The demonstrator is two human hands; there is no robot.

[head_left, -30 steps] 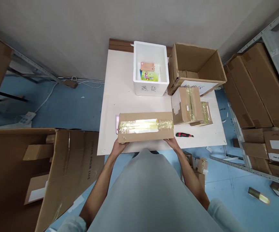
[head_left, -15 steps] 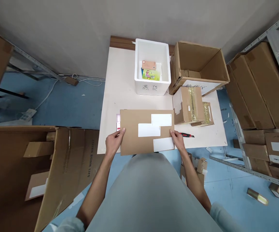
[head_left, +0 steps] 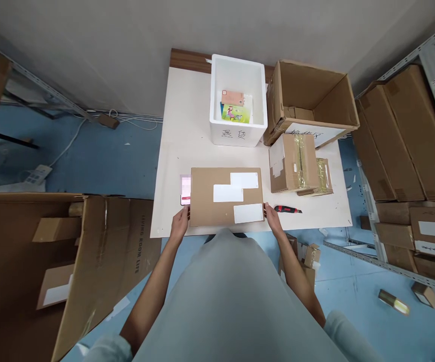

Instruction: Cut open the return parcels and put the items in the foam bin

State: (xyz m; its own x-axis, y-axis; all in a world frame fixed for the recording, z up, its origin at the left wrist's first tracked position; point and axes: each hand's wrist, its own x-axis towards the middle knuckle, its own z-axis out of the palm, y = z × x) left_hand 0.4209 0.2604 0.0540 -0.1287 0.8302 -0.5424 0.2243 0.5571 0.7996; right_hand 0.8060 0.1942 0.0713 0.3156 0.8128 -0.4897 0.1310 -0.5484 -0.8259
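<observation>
A flat brown cardboard box (head_left: 202, 213) with several white labels lies level at the table's front, close to my body. My left hand (head_left: 180, 224) grips its left edge near the front corner; my right hand (head_left: 273, 219) grips the right edge. The fingers are partly hidden at the box's sides. Just beyond my left hand, a phone with a lit pinkish screen (head_left: 185, 190) shows beside the box, close against its left edge. A red and black utility knife (head_left: 288, 209) rests on the table right of my right hand.
On the white table (head_left: 187, 120) stand a white foam bin (head_left: 238, 134) holding a booklet and small packages, an open carton (head_left: 334, 105), and taped boxes (head_left: 296, 163). A large open carton (head_left: 115, 251) is at my left. Shelves with cartons (head_left: 402, 136) line the right.
The box has gone down and away from me towards the tabletop, looking smaller. My hands moved with it, from thumbs on top to the sides. More of the phone and knife shows.
</observation>
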